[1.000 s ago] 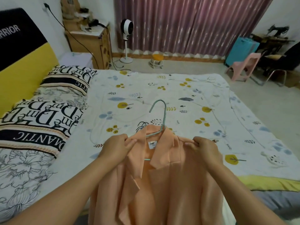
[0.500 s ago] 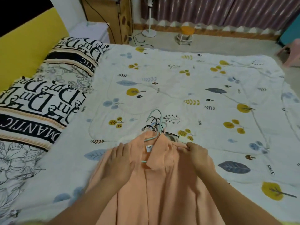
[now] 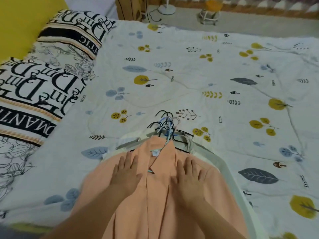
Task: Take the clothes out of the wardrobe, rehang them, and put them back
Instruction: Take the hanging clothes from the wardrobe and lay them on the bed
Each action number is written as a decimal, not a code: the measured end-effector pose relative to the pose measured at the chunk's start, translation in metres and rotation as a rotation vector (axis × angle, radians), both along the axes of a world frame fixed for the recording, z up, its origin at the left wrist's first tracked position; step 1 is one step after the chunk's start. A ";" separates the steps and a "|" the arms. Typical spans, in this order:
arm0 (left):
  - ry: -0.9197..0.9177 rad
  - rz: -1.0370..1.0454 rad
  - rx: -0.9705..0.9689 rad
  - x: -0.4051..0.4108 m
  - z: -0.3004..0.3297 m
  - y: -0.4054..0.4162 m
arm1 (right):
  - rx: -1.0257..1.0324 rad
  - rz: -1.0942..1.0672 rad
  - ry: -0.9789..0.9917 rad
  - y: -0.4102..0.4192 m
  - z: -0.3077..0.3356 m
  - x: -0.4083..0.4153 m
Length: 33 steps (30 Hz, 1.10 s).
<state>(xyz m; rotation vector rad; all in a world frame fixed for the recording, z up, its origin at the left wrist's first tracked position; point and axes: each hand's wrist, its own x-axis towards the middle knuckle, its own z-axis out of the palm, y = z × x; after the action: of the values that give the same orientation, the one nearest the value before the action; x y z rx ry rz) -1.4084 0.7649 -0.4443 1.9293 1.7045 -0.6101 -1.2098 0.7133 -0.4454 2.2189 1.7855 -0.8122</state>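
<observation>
Hands: left, right spread flat | pressing peach shirt | atop hanger pile

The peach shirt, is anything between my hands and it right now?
No. The left hand and the right hand both lie flat directly on the peach shirt, either side of its collar.

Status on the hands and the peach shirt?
Left hand and right hand flat, pressing the peach shirt. Shirt on its hanger, atop the pile of hung clothes on the bed. Nothing in the way.
</observation>
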 end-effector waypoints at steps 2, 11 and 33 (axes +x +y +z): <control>-0.010 -0.003 -0.031 -0.002 0.004 0.003 | -0.028 0.024 0.007 0.002 0.005 0.002; -0.098 0.046 -0.063 -0.012 0.066 -0.017 | -0.126 0.131 0.023 0.014 0.063 -0.004; -0.079 0.099 0.203 -0.219 0.314 -0.234 | 0.061 0.723 -0.030 -0.135 0.297 -0.232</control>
<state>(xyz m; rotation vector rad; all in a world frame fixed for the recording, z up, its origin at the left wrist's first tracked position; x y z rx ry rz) -1.6275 0.5312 -0.1303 1.9622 1.8589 -0.3302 -1.4417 0.5784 -0.1488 1.4003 2.3679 -0.5540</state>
